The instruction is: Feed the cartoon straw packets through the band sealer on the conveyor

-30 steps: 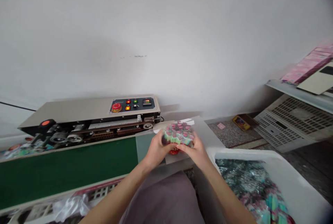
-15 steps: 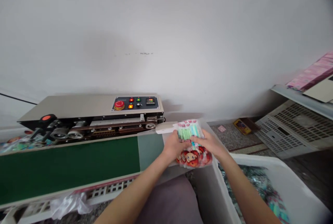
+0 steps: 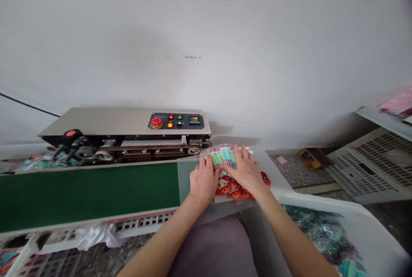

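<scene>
A clear packet of colourful small items [image 3: 225, 156], with red cartoon prints at its near end, lies on the grey feed plate [image 3: 185, 178] at the right end of a sealing machine. My right hand [image 3: 245, 170] rests flat on top of the packet, fingers spread. My left hand [image 3: 202, 181] presses against its left side, fingers curled at the edge. The packet's far end lies close to the machine's sealing slot [image 3: 193, 150].
The green conveyor belt [image 3: 86, 193] runs off to the left beneath the control panel [image 3: 177, 121] with a red stop button. A white tub [image 3: 370, 229] of more packets stands at lower right. Grey crates [image 3: 370, 167] and a shelf stand at far right.
The packet, held up in both hands a second ago, has been turned and laid down on the feed plate. My right hand has flattened onto it.
</scene>
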The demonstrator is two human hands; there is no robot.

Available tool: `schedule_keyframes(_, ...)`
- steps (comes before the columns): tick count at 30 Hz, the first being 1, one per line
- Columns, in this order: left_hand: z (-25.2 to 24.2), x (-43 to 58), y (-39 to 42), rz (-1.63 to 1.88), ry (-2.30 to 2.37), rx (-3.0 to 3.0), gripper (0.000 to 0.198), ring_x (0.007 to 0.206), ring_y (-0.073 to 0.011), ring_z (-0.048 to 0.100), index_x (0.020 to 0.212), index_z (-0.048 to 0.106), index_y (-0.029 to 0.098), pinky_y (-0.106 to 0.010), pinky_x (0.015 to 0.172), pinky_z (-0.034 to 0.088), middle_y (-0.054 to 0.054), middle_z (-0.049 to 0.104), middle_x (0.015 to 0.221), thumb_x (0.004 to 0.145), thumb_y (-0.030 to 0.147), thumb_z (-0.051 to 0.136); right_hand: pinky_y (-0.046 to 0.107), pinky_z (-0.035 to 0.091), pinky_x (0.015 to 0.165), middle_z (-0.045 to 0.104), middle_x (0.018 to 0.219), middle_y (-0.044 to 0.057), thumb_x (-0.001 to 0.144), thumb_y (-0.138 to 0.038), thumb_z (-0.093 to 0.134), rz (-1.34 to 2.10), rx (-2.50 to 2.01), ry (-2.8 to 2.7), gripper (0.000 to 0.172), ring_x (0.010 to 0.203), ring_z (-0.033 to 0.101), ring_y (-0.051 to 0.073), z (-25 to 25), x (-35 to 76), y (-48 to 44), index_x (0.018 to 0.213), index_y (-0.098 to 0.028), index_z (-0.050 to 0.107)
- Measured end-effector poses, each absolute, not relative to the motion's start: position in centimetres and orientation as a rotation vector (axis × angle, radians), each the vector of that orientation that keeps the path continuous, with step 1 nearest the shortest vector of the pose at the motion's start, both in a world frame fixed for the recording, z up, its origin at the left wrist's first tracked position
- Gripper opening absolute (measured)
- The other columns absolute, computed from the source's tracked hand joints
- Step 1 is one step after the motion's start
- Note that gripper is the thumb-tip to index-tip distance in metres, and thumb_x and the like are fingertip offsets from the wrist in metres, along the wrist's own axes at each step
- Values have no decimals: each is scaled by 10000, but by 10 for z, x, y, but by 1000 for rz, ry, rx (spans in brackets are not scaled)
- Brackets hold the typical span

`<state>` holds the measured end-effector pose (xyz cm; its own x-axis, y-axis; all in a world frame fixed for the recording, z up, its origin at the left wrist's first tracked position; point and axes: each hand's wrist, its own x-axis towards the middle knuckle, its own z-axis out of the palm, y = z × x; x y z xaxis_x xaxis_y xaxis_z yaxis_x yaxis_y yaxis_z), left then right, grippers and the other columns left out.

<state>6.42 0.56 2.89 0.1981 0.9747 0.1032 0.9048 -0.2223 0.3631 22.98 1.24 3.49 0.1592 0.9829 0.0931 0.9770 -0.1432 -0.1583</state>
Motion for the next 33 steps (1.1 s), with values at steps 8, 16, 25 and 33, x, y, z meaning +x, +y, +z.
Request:
schedule_keyframes(8,21,42,1,623,1492,2606,386,1266,-347,538,1356,525,180,-493,971,490,-176,505,1470,974,191,473,635,385,1022,288,1624,244,997,-505,459,-258,-2178,-1977,652,1452,310,468,36,206,3,1557,-184,369)
schedule_keyframes(16,-8,11,-8,746,1184,2521,674,1511,-247,314,1491,293,93,-493,1177,368,-229,434,1552,833,-50,339,593,243,1168,535,1512,37,1017,-223,388,-196,-1797,-2398,420,1440,382,344,40,188,-11,1363,-263,623)
schedule_keyframes(25,-4,8,-8,502,1238,2732,521,1480,-282,373,1531,369,136,-663,1239,67,-141,384,1605,1067,364,303,586,323,1126,501,1536,75,1000,-173,416,-427,-1997,-2272,449,1430,393,368,35,189,-13,1419,-202,574)
schedule_keyframes(33,-10,5,-10,423,1420,2809,575,1520,-313,274,1513,433,129,-674,1236,70,-113,426,1584,1064,452,278,587,315,1144,454,1571,-6,937,-78,451,-371,-1817,-2529,557,1450,369,351,40,182,-17,1437,-300,555)
